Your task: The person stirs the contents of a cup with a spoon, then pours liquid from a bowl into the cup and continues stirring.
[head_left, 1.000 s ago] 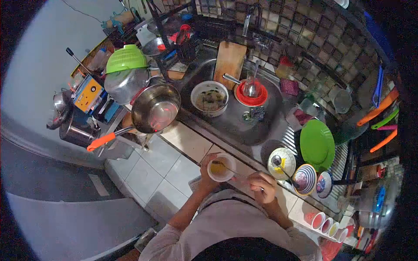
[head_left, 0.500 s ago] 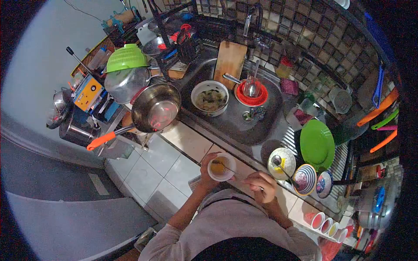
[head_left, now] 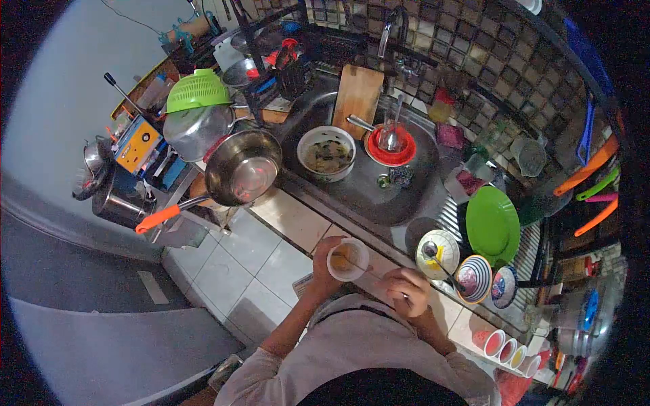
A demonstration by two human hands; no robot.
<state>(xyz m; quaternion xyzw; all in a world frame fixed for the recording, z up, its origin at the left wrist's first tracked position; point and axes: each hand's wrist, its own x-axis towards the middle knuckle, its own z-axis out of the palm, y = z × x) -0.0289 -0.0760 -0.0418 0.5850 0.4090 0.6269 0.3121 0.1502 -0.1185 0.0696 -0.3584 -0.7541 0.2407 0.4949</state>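
My left hand [head_left: 327, 265] is wrapped round a small white cup [head_left: 364, 256] held in front of my body, at the counter's edge. Inside the cup is a yellow-orange content [head_left: 344, 262]; whether it is liquid cannot be told. My right hand [head_left: 409, 291] is closed on the handle of a thin metal spoon [head_left: 367, 271], whose far end dips into the cup. To the right of that hand, a pale bowl [head_left: 428, 264] with a yellow patch and a dark-handled ladle [head_left: 447, 272] stands beside a striped bowl [head_left: 474, 278].
Over the counter's left edge sits a steel pan [head_left: 233, 145] with an orange handle. The sink [head_left: 379, 203] holds a white pot [head_left: 326, 132], red bowls [head_left: 411, 150] and a cutting board [head_left: 357, 95]. A green plate [head_left: 492, 220] lies on the drainer; several small cups [head_left: 494, 343] line the right.
The cup has shifted very slightly to the right in my left hand. The spoon's angle in the cup has changed a little, and my right hand has turned slightly.
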